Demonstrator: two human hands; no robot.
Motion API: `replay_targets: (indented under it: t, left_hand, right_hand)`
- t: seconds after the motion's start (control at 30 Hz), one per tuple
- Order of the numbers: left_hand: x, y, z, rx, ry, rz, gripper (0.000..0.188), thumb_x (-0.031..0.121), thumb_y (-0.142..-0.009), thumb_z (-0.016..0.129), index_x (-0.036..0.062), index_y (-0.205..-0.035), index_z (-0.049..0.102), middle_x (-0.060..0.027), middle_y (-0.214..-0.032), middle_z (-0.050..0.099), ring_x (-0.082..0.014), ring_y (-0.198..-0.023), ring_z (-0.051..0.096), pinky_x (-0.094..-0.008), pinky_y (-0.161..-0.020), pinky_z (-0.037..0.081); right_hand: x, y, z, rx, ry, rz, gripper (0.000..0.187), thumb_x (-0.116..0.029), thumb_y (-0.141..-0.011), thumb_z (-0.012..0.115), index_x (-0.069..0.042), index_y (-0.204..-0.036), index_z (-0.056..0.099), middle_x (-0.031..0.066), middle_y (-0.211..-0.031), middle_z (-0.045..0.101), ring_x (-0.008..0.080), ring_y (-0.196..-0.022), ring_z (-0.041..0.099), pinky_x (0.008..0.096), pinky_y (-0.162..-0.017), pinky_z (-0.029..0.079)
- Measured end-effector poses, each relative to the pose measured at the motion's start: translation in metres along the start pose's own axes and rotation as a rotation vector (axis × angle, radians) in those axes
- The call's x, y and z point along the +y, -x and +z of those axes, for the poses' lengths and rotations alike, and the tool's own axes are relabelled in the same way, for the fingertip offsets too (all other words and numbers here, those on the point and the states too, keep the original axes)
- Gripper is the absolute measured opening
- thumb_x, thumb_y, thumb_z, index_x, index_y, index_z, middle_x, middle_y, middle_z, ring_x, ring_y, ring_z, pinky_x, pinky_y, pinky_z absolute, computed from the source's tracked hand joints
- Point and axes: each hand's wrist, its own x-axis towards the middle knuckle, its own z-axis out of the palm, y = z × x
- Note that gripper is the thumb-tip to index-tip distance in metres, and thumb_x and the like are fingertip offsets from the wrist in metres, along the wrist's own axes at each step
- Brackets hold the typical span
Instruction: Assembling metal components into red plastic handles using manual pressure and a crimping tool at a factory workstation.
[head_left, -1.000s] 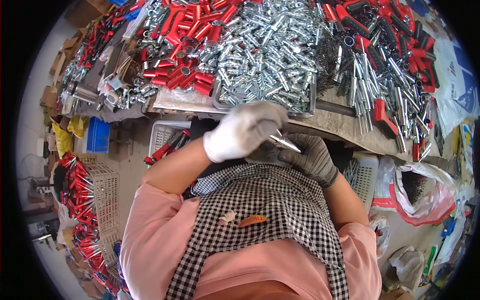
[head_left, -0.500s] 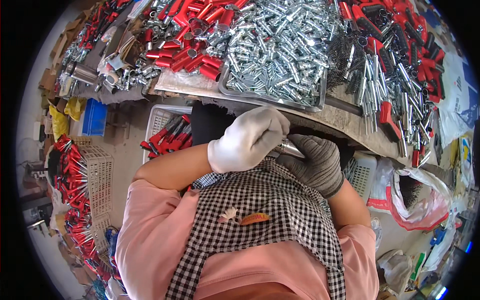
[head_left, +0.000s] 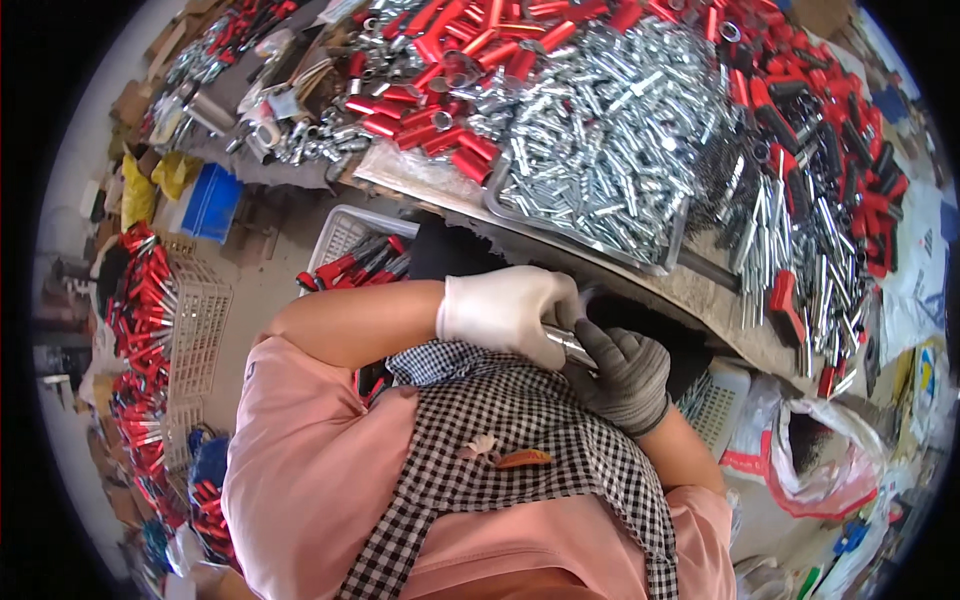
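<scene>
My left hand [head_left: 512,310], in a white glove, is closed round one end of a shiny silver metal tube [head_left: 572,347]. My right hand [head_left: 628,375], in a grey knitted glove, grips the tube's other end, its fingers bent over it. Both hands meet in front of the checked apron [head_left: 500,410], just below the bench edge. The tube's ends are hidden inside the gloves. Beyond the hands, a metal tray [head_left: 600,252] is heaped with small silver metal fittings [head_left: 620,130].
Red metal sleeves [head_left: 430,115] lie left of the tray; red-and-black handles [head_left: 785,300] and silver rods [head_left: 765,235] lie right. A white basket [head_left: 335,235] of red-handled tools stands under the bench. Crates [head_left: 205,335] are at left, a plastic bag [head_left: 830,455] at lower right.
The view has shifted, so the bench appears lower and further right. My left hand has turned, and more of the silver tube shows between the gloves. Both hands stay close together.
</scene>
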Motion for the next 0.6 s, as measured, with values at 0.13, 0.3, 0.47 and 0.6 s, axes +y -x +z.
replay_targets:
  t: [0.13, 0.3, 0.47, 0.6]
  left_hand:
    - [-0.013, 0.014, 0.011, 0.148, -0.163, 0.047, 0.039, 0.022, -0.067, 0.078, -0.0019, -0.091, 0.059, -0.0160, -0.077, 0.064, -0.0296, -0.070, 0.064, -0.0383, -0.062, 0.050]
    - [-0.044, 0.021, 0.027, 0.213, -0.023, 0.087, 0.033, 0.017, -0.068, 0.075, -0.0005, -0.090, 0.059, -0.0174, -0.080, 0.062, -0.0320, -0.074, 0.063, -0.0390, -0.065, 0.050]
    - [-0.062, 0.038, 0.021, 0.424, -0.120, 0.151, 0.026, 0.014, -0.070, 0.073, 0.0016, -0.088, 0.059, -0.0136, -0.077, 0.060, -0.0308, -0.073, 0.062, -0.0396, -0.065, 0.051]
    - [-0.088, 0.043, 0.016, 0.505, -0.040, 0.341, 0.018, 0.007, -0.076, 0.071, 0.0019, -0.090, 0.062, -0.0135, -0.090, 0.067, -0.0281, -0.082, 0.066, -0.0350, -0.073, 0.053]
  right_hand:
    - [0.011, 0.009, 0.014, -0.018, -0.040, -0.069, 0.051, -0.020, -0.063, 0.083, -0.008, -0.109, 0.065, 0.0070, -0.077, 0.062, 0.0271, -0.059, 0.061, 0.0374, -0.051, 0.048]
    - [0.014, 0.007, 0.021, -0.127, -0.082, -0.116, 0.047, -0.019, -0.066, 0.081, -0.006, -0.108, 0.064, 0.0098, -0.079, 0.064, 0.0283, -0.060, 0.062, 0.0381, -0.050, 0.048]
    - [0.016, -0.027, 0.020, -0.443, -0.150, 0.037, 0.056, -0.020, -0.072, 0.077, -0.002, -0.121, 0.057, 0.0174, -0.090, 0.066, 0.0361, -0.072, 0.065, 0.0440, -0.061, 0.052]
    - [0.024, -0.032, 0.035, -0.633, -0.170, 0.042, 0.052, -0.016, -0.079, 0.070, -0.001, -0.126, 0.053, 0.0212, -0.096, 0.066, 0.0403, -0.078, 0.065, 0.0456, -0.067, 0.053]
